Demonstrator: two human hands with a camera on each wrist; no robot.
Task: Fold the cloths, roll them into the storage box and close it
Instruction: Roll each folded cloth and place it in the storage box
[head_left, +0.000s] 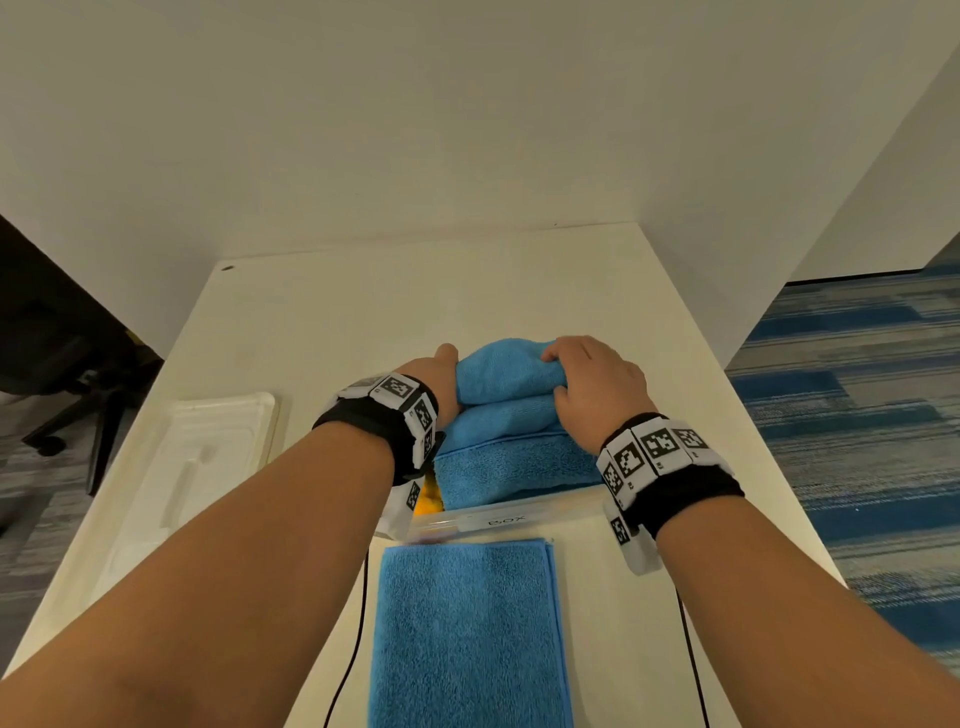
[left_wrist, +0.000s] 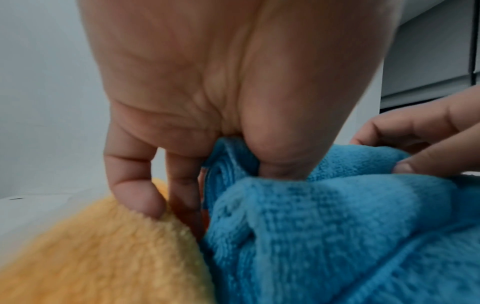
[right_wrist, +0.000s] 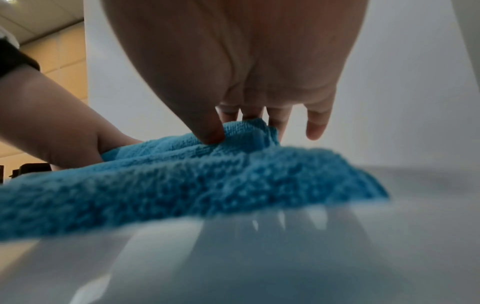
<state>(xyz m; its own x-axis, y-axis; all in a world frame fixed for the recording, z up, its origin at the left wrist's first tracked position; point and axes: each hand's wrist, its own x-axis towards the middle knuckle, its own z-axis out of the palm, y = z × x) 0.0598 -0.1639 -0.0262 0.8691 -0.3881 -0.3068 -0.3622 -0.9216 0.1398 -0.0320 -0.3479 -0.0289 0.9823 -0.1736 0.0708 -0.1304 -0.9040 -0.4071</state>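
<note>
A clear storage box (head_left: 467, 521) labelled "box" stands mid-table, packed with rolled blue cloths and a yellow cloth (head_left: 430, 500) at its left end. My left hand (head_left: 447, 387) grips the left end of the topmost rolled blue cloth (head_left: 506, 374), thumb pressed into the roll (left_wrist: 233, 164) beside the yellow cloth (left_wrist: 103, 257). My right hand (head_left: 592, 387) pinches the same roll's right end between thumb and fingers (right_wrist: 241, 131). A folded blue cloth (head_left: 467, 634) lies flat on the table in front of the box.
The box's white lid (head_left: 208, 457) lies on the table (head_left: 363, 301) to the left. Two black cables (head_left: 353, 649) run along the near table. A dark office chair (head_left: 67, 374) stands left of the table; blue carpet (head_left: 857, 389) lies to the right.
</note>
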